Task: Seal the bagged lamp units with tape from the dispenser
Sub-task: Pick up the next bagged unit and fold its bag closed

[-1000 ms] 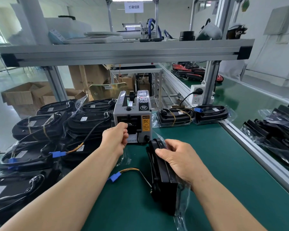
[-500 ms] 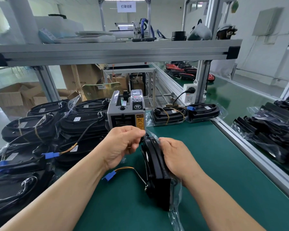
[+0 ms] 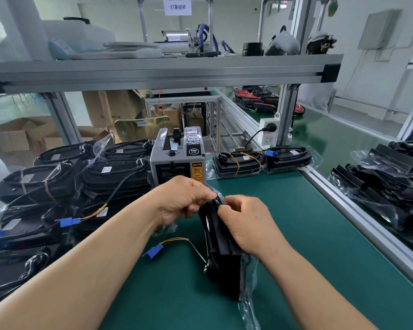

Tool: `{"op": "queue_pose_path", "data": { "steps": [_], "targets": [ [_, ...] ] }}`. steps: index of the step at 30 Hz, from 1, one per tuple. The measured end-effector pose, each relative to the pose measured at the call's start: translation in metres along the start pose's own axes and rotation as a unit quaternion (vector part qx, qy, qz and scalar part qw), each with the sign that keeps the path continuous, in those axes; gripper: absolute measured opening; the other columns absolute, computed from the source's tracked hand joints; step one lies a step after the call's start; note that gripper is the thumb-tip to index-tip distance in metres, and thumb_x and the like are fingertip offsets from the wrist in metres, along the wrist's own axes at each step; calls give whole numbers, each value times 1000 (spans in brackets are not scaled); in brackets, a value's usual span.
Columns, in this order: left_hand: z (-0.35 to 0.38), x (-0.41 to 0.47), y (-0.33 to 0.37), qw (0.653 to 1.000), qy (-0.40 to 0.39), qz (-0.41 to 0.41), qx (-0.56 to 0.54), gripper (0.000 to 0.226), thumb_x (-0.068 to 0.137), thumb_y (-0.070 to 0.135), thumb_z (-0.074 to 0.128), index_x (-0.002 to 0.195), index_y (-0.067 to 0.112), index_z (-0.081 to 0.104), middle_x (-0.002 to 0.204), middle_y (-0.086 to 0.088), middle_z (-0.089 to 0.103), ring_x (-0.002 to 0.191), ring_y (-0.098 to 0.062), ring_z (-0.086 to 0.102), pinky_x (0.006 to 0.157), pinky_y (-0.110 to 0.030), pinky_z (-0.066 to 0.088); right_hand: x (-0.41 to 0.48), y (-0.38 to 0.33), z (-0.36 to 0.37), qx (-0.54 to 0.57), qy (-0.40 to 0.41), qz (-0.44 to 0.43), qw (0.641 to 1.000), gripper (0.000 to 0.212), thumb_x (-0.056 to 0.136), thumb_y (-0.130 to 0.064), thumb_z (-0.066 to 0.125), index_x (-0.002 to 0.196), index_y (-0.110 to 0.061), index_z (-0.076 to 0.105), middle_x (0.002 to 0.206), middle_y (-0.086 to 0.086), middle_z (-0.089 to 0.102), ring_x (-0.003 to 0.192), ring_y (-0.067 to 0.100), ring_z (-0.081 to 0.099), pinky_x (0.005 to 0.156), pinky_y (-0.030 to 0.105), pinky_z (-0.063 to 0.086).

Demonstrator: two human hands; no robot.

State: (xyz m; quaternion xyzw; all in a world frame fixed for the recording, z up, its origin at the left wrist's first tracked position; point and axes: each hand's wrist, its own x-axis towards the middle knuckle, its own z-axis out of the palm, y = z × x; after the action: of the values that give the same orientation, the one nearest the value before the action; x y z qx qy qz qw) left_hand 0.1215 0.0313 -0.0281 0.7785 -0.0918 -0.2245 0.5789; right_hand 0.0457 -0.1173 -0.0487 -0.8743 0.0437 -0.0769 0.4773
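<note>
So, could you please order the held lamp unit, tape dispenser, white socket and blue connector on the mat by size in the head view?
Held lamp unit, helped by nearness
Tape dispenser
White socket
Blue connector

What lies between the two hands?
Head view: the top of the bagged lamp unit, standing on edge; left hand and right hand both hold it.
</note>
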Motion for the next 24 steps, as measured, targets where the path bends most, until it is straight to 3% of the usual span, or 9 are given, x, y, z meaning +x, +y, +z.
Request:
{"op": "queue_pose_path", "data": {
  "steps": [2,6,10,15,17,21,24],
  "targets": [
    [-2,1,1,1000,-6,-4,20,39,89,12,67,51,19,64,54,4,42,43,-8,29,50,-23,24,0,2,0,-2,3,3,1000,25,86,-26,54,92,-7,69,84,9,71,82,28,61,71,36,52],
    [-5,4,5,998,-27,-16,52,39,90,11,64,54,21,72,54,5,37,46,-9,24,50,-25,21,1,2,0,-1,3,0,1000,24,86,-26,53,87,-6,67,78,9,68,72,25,54,66,36,50],
    [-9,7,9,996,-52,-27,71,36,91,12,63,56,19,71,54,5,32,47,-9,21,49,-24,20,2,3,1,3,8,-8,1000,24,86,-24,54,88,-5,68,76,8,67,77,29,56,69,35,49],
    [-10,10,11,994,-47,-17,98,4,88,11,65,88,7,67,59,-1,30,47,-11,22,47,-24,19,3,6,2,10,12,-10,1000,25,86,-23,54,92,-3,68,87,16,69,89,34,60,75,39,52],
    [-10,13,8,994,-41,-17,102,12,88,11,66,99,7,64,58,-1,32,46,-10,23,47,-24,20,3,6,2,11,12,-13,1000,25,85,-23,54,91,-3,68,86,16,68,86,34,59,73,39,51],
    [-9,15,6,995,-40,-9,95,5,88,10,67,83,7,69,53,1,36,44,-10,24,46,-22,20,3,6,1,15,6,-18,1000,24,86,-23,54,90,-3,67,78,12,66,76,30,54,68,36,48],
    [-8,16,6,995,-35,3,97,16,86,9,69,72,12,72,61,-7,42,43,-9,26,45,-20,21,2,6,1,12,6,-25,1000,22,86,-21,54,82,-1,62,64,3,50,65,17,42,58,31,37]
  ]
}}
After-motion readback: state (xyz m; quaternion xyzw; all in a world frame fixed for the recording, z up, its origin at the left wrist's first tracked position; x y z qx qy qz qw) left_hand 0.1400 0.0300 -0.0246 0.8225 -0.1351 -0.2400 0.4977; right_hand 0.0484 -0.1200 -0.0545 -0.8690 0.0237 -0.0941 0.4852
